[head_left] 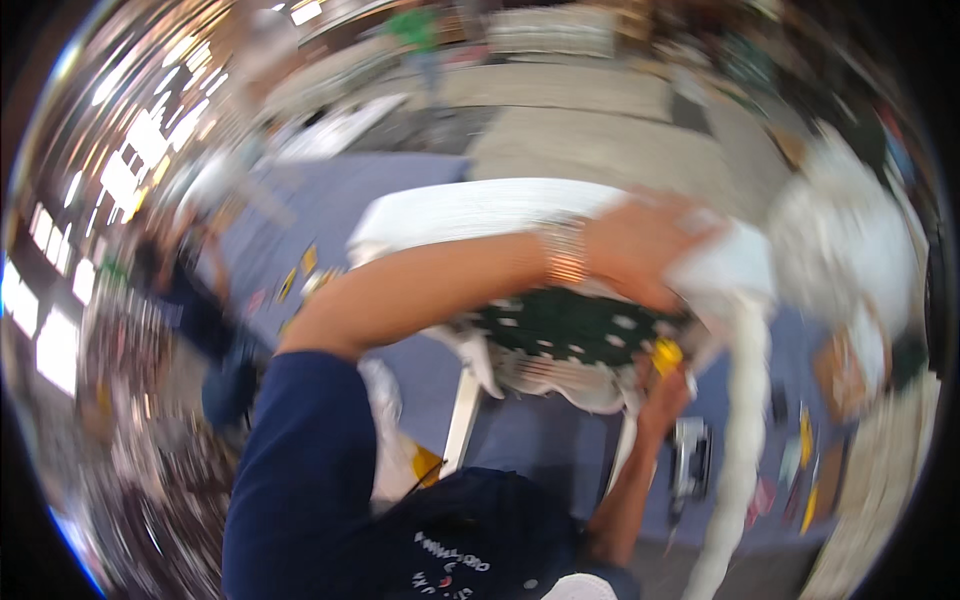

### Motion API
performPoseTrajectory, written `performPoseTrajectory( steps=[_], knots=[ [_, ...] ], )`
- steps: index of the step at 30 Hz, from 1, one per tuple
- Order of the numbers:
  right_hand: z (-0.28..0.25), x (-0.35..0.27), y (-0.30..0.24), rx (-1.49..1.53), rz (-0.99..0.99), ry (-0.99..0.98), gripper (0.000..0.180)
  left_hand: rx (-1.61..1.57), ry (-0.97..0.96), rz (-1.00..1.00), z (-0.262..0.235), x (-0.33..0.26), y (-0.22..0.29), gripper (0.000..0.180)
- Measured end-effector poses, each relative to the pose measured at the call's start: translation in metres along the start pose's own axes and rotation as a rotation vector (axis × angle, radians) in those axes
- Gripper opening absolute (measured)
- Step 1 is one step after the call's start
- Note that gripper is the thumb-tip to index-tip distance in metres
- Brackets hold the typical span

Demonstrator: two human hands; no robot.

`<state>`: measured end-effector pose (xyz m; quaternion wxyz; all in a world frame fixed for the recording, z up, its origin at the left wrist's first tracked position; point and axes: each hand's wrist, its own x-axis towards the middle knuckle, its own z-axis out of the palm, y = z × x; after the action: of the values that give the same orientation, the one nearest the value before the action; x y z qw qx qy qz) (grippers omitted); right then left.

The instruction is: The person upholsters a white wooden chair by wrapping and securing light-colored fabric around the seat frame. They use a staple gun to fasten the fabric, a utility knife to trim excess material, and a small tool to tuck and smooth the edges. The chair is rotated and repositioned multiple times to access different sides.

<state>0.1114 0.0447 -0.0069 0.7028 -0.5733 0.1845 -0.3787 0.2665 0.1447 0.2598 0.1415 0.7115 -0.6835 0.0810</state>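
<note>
A white padded piece of furniture (pixel 490 208), seemingly a chair, stands before me with pale legs (pixel 462 415) below. Dark green material with white specks (pixel 570 322) shows under its padded edge. My left arm reaches across it, a metal band at the wrist. My left hand (pixel 645 245) is curled over the padding's right part; its fingers are blurred. Lower down, my right hand (pixel 662 392) is closed around a yellow-ended tool (pixel 667 355) beside the frame's right side. Blur hides the tool's exact kind. A long white strip (pixel 742 430) hangs from the right corner.
On the blue-grey covered table (pixel 330 200) to the right lies a staple gun (pixel 690 458), with yellow-handled tools (pixel 806 440) farther over. A bulky white bundle (pixel 840 235) stands at the right. At the left a person in dark clothes (pixel 195 310) is nearby.
</note>
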Motion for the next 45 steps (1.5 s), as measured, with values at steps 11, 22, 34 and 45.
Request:
performPoseTrajectory(
  steps=[11,22,34,45],
  knots=[
    [-0.004,0.006,-0.049,-0.371,-0.291,0.133,0.052,0.266,0.134,0.074,0.041,0.014,0.009,0.096],
    [-0.075,0.061,-0.013,1.119,0.905,-0.704,0.061,0.241,0.088,0.125,0.036,0.039,0.019,0.092],
    [-0.236,-0.13,-0.018,0.176,0.506,-0.055,0.051,0.153,-0.047,0.15,-0.021,-0.044,0.069,0.086],
    [-0.339,-0.05,0.077,-1.391,-0.092,0.362,0.056,-0.313,-0.012,-0.279,-0.072,0.027,-0.009,0.042]
  ],
)
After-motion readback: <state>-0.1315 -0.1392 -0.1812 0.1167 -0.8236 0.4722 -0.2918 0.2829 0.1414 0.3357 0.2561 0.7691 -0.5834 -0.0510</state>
